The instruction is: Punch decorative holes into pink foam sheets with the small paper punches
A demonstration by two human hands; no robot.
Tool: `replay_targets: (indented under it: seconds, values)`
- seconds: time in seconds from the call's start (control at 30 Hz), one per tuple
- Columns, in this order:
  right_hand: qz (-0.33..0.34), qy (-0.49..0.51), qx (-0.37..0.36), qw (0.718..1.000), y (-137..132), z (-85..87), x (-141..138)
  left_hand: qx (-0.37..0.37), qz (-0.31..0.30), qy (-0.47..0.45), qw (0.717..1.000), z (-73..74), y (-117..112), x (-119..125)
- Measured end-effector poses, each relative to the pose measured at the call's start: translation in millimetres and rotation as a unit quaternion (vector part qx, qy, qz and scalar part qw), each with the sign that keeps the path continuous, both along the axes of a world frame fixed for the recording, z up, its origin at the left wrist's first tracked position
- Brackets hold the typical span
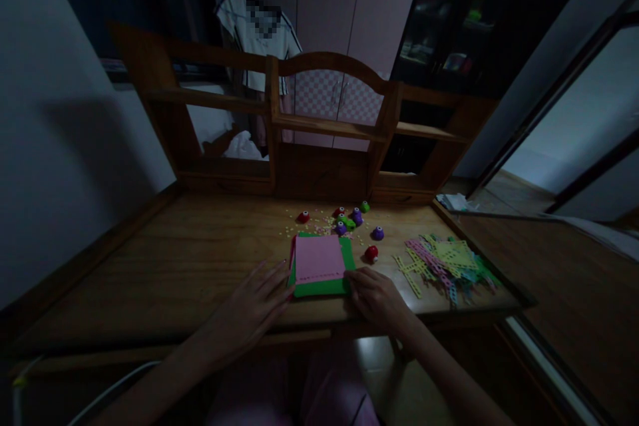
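A pink paper sheet (319, 256), with a row of small marks along its near edge, lies on top of green sheets (322, 289) on the desk. A sliver of red (293, 247) shows at the stack's left side. My left hand (257, 296) rests with fingers stretched out, its fingertips at the stack's left edge. My right hand (377, 293) is closed at the lower right, fingers curled together against the pink sheet's near corner and the green edge. Beyond the stack stand small craft punches: a red punch (371, 253), a purple punch (378, 233) and several others.
Tiny paper bits (324, 225) are scattered around the punches. To the right lies a heap of perforated paper strips (449, 263) in yellow, pink, green and blue. A wooden shelf unit (324, 125) borders the desk's back. The wooden desk top (210, 246) extends left.
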State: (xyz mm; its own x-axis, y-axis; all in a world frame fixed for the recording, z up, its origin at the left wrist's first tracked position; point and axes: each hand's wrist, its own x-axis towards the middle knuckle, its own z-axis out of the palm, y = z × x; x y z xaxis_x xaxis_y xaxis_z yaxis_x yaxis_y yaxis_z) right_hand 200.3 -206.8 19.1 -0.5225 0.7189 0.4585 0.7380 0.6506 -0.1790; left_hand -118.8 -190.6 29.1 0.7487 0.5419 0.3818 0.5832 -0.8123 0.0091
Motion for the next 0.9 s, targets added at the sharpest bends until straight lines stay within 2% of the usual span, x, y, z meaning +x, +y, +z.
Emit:
replay_targets:
  seconds: [0.1, 0.17, 0.23, 0.33, 0.47, 0.63, 0.77, 0.9]
  values:
    - [-0.024, 0.025, -0.014, 0.999, 6, 4.6, -2, -0.037, 0.020, -0.046, 0.998, 2.6, 0, 0]
    - [-0.054, 0.067, -0.025, 0.996, 13, 11.8, -6, -0.075, 0.058, -0.120, 0.988, 4.1, 6, 4]
    - [-0.073, 0.120, -0.030, 0.990, 21, 21.3, -14, -0.110, 0.104, -0.217, 0.964, 5.0, 19, 10]
    - [-0.029, 0.163, -0.066, 0.984, 33, 33.7, -35, -0.165, 0.144, -0.319, 0.922, 3.4, 45, 22]
    - [0.045, 0.142, -0.153, 0.977, 49, 34.2, -61, -0.292, 0.109, -0.301, 0.901, -6.7, 70, 38]
    - [0.060, 0.135, -0.246, 0.958, 64, 20.7, -74, -0.373, 0.035, -0.283, 0.883, -18.7, 83, 42]
    - [0.097, 0.160, -0.296, 0.937, 70, 13.2, -76, -0.419, 0.020, -0.254, 0.872, -18.5, 89, 38]
    - [0.122, 0.164, -0.318, 0.926, 71, 12.9, -78, -0.472, 0.033, -0.263, 0.841, -14.0, 89, 37]
